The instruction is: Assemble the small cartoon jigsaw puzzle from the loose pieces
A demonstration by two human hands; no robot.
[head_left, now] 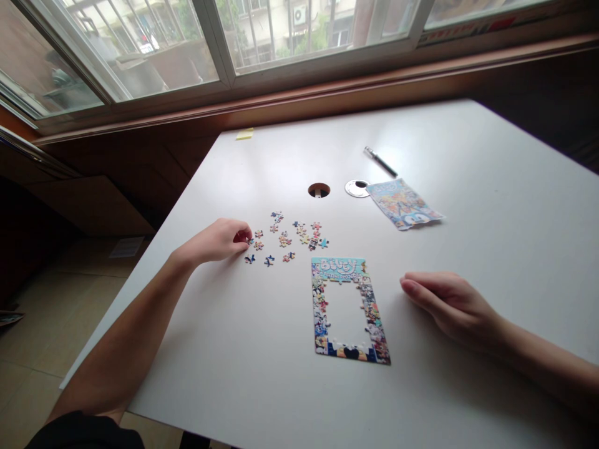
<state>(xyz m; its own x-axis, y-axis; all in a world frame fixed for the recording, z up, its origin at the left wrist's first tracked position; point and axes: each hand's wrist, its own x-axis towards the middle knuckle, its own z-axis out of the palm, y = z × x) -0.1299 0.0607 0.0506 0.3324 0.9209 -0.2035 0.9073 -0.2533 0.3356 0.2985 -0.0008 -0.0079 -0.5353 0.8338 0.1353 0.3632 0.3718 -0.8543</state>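
- Lying flat on the white desk (224,368): puzzle frame (321,305), upright to the viewer, lettered band along its far edge, notched inner edge, white surface showing in its middle.
- Loose puzzle pieces (284,239) scattered beyond the frame and to its left, some touching or overlapping, others apart.
- Left hand (218,241) left of the frame, at the outer edge of the scatter. Fingers narrow, thumb and forefinger tips at a small piece (251,241); cannot tell whether it is gripped.
- Right hand (452,305) just right of the frame, on its side, fingers loosely curled. Inside of the curl hidden; cannot tell if it holds anything.
- Farther beyond the frame, to its right: printed packet (405,204), corner at a round metal disc (352,188); pen (381,162) past it.
- Round hole (319,190) beyond the frame, left of the disc.
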